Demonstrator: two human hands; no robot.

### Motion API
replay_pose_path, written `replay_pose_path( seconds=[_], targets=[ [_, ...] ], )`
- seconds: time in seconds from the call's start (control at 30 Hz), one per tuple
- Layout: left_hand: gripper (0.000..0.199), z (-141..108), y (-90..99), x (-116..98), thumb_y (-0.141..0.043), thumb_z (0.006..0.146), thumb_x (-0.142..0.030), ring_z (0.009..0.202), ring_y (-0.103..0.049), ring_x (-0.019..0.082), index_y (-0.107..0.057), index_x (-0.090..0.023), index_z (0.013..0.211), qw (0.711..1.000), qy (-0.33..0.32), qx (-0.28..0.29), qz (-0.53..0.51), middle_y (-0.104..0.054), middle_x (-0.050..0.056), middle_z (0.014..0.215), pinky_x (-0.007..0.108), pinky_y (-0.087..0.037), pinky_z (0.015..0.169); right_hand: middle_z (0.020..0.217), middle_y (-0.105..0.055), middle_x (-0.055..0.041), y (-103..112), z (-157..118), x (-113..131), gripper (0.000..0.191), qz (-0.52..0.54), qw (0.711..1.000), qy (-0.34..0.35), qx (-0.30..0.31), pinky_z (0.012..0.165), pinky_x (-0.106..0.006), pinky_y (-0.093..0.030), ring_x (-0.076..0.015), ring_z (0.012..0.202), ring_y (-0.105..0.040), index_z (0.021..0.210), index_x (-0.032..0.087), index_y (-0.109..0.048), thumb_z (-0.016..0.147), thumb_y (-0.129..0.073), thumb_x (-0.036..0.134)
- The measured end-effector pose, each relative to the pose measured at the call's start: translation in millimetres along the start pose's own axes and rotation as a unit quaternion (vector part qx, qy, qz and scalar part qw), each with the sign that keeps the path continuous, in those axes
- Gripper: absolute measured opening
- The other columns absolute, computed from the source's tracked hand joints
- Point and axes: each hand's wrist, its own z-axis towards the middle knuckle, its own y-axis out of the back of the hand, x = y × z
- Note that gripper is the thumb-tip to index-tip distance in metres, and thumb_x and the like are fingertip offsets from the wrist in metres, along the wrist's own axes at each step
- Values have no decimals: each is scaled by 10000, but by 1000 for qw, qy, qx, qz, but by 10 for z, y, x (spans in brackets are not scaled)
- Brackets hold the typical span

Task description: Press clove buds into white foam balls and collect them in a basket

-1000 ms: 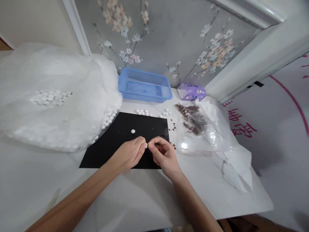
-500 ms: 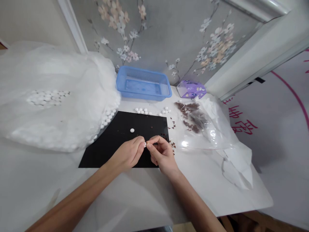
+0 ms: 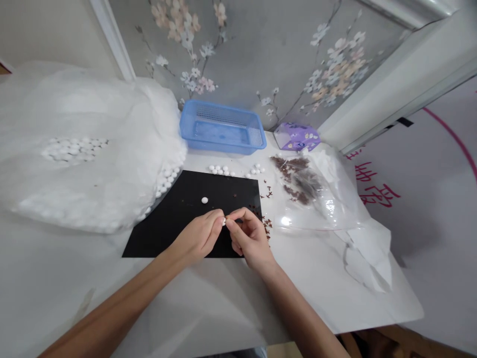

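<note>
The left hand (image 3: 197, 237) and right hand (image 3: 249, 236) pinch a white bead (image 3: 223, 222), mostly hidden by fingertips, over a black mat (image 3: 179, 199) at 6 o'clock; red characters (image 3: 376, 191) at 3 o'clock are unreadable.

Small white piece (image 3: 223, 222) mostly hidden by both hands' fingertips (image 3: 219, 217), dark brown bits (image 3: 296, 179) too small to identify, both forearms (image 3: 112, 308) cut off by the bottom edge

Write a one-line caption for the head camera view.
Left hand and right hand pinch a small white bead above a black sheet.
</note>
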Motion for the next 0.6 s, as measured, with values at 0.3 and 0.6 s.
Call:
replay_pose_path(
  seconds=[0.3,0.6],
  targets=[
    [328,-4,-42,-45,-216,936,-313,579,-353,122,-337,-204,651,989,58,-35,-129,-359,-32,622,263,-319,576,554,-434,69,45,-59,91,132,-90,992,74,-49,346,-180,-288,-44,388,-343,805,205,-541,817,-582,330],
    [353,0,-102,-34,-232,933,-357,560,-341,105,-362,-192,648,969,111,-43,-217,-372,-35,617,231,-314,525,773,-541,-6,61,-73,-10,155,-380,856,344,-60,473,-225,-418,-61,476,-412,945,207,-618,814,-555,154]
  ],
)
